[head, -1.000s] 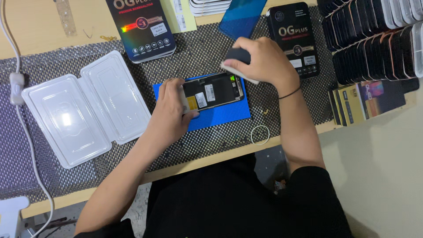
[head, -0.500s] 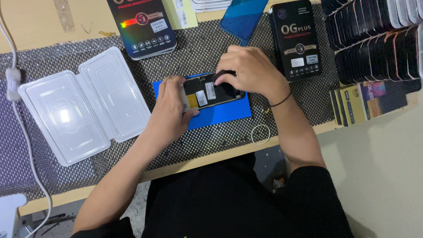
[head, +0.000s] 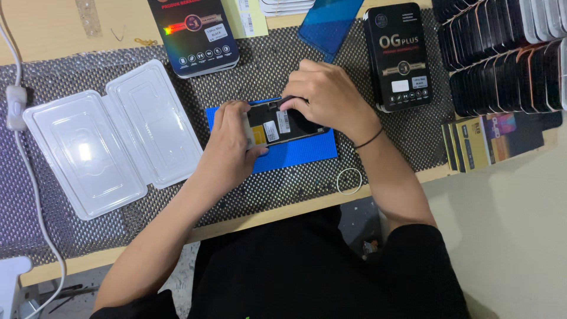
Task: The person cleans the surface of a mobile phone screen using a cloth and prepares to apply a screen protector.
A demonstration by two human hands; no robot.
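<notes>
cable: white cord with inline switch (head: 16, 106) runs down the far left edge of the worktop (head: 53, 35)
tray: clear plastic clamshell tray (head: 112, 136), lying open and flat on the dotted anti-slip mat (head: 266, 71)
left hand: left hand (head: 227, 147) curled around the left end of the phone screen assembly (head: 283, 123), thumb under the near edge, fingers over the top; closed grip
screen assembly: lies back side up on the blue pad (head: 295, 155), mid mat, between both hands
right hand: right hand (head: 328, 94) bent over the assembly's far edge, fingertips pressing down on it; whether it pinches anything, cannot tell
ring: thin white loop (head: 349, 181) on the mat just right of the pad
boxes: black retail box (head: 398, 56) upright right of the hand; another (head: 195, 35) at top
rack: rows of dark screens (head: 502, 53) far right
</notes>
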